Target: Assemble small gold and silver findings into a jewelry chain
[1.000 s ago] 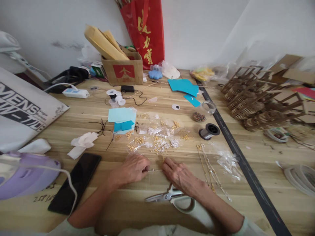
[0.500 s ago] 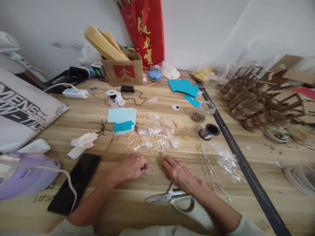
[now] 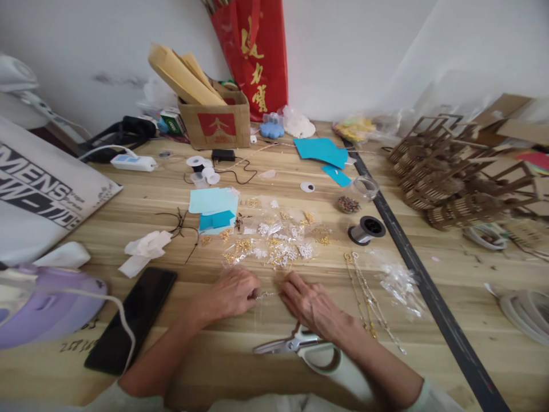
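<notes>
Near the front middle of the wooden table, my left hand (image 3: 235,290) is closed on one end of a thin silver chain (image 3: 266,294). The chain runs across a small gap to my right hand (image 3: 309,300), whose fingers are pinched at its other end. Just beyond both hands lie small clear bags and piles of gold and silver jewelry findings (image 3: 283,252). Scissors (image 3: 294,344) with pale handles rest under my right wrist. Finished-looking gold and silver chains (image 3: 369,292) are spread to the right of my right forearm.
A black phone (image 3: 132,320) lies left of my left forearm. Right of the findings are a wire spool (image 3: 366,230), a jar of beads (image 3: 348,204) and clear plastic bags (image 3: 401,283). Blue cards (image 3: 213,201), a cardboard box (image 3: 218,123) and wooden baskets (image 3: 441,171) stand farther back.
The view has shifted very slightly. Both hands hold nearly the same pose, with the short chain still between them.
</notes>
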Demonstrator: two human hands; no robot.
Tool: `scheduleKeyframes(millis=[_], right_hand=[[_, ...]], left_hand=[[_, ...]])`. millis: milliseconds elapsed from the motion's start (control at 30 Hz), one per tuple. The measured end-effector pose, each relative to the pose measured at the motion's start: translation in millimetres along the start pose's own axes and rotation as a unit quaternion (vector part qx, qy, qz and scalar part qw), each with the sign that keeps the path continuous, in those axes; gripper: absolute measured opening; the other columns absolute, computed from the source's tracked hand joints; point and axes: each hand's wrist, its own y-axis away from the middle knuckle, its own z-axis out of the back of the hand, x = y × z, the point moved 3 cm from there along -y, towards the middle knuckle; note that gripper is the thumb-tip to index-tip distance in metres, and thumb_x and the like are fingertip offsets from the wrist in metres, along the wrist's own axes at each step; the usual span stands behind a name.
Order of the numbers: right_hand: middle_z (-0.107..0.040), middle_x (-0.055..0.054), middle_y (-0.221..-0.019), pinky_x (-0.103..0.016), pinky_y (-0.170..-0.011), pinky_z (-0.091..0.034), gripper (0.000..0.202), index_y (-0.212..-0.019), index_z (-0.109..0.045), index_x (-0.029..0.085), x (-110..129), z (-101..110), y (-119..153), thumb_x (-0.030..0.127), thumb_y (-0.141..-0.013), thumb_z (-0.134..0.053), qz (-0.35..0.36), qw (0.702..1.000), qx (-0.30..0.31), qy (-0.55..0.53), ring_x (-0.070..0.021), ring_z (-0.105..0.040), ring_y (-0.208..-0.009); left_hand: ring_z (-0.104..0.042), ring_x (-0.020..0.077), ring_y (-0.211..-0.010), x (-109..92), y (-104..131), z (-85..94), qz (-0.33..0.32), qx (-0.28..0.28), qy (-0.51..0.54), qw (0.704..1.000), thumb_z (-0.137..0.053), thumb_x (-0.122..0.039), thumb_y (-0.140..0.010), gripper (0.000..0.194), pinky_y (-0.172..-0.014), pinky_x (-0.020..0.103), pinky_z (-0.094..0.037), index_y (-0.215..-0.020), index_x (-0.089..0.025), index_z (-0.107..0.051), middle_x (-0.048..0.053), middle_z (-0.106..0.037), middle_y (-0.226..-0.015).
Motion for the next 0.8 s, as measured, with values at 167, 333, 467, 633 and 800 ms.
scheduleKeyframes(millis=[167,333,467,633,800], right_hand=[[-0.058,-0.007,-0.095,-0.026,-0.049,-0.031,0.017,-0.096,-0.053,0.016,1.1,-2.6,0.7,0.002,-0.086,-0.053,0.011,0.999,0.032,0.019,-0.0167,-0.056,-0.075],[-0.058,-0.007,-0.096,-0.026,-0.049,-0.032,0.018,-0.095,-0.053,0.016,1.5,1.9,1.3,0.001,-0.086,-0.052,0.006,0.999,0.036,0.020,-0.0166,-0.056,-0.074],[-0.058,-0.007,-0.093,-0.026,-0.049,-0.032,0.014,-0.094,-0.053,0.016,0.5,2.1,1.5,0.003,-0.088,-0.051,0.009,0.999,0.028,0.014,-0.0165,-0.056,-0.074],[-0.058,-0.007,-0.092,-0.026,-0.049,-0.032,0.012,-0.095,-0.053,0.016,-1.4,-1.8,2.3,0.006,-0.090,-0.050,0.008,1.000,0.006,0.010,-0.0148,-0.055,-0.067],[-0.058,-0.006,-0.092,-0.026,-0.049,-0.032,0.010,-0.095,-0.053,0.016,-1.8,-2.1,2.5,0.008,-0.091,-0.050,0.002,1.000,0.007,0.015,-0.0139,-0.054,-0.065]], left_hand=[[-0.058,0.0200,-0.079,-6.9,1.7,-0.2,-0.011,0.003,0.006,1.000,-0.052,-0.015,-0.081,0.014,-0.073,0.029,-0.039,-0.074,-0.018,-0.063,0.005,-0.067,-0.081],[-0.058,0.0189,-0.080,-8.6,3.3,-1.8,-0.039,-0.007,0.000,0.999,-0.049,-0.013,-0.085,0.017,-0.074,0.028,-0.039,-0.076,-0.017,-0.063,0.004,-0.066,-0.081],[-0.058,0.0185,-0.081,-6.2,4.1,-5.6,-0.054,-0.031,-0.007,0.998,-0.048,-0.013,-0.087,0.018,-0.075,0.028,-0.039,-0.079,-0.017,-0.063,0.004,-0.065,-0.081],[-0.058,0.0194,-0.081,-7.6,6.0,-7.1,-0.066,-0.042,-0.022,0.997,-0.046,-0.013,-0.089,0.019,-0.075,0.029,-0.039,-0.079,-0.016,-0.062,0.005,-0.064,-0.082],[-0.059,0.0195,-0.080,-6.3,4.4,-2.1,-0.072,-0.045,-0.013,0.996,-0.048,-0.013,-0.087,0.017,-0.075,0.030,-0.039,-0.077,-0.016,-0.062,0.005,-0.065,-0.082]])
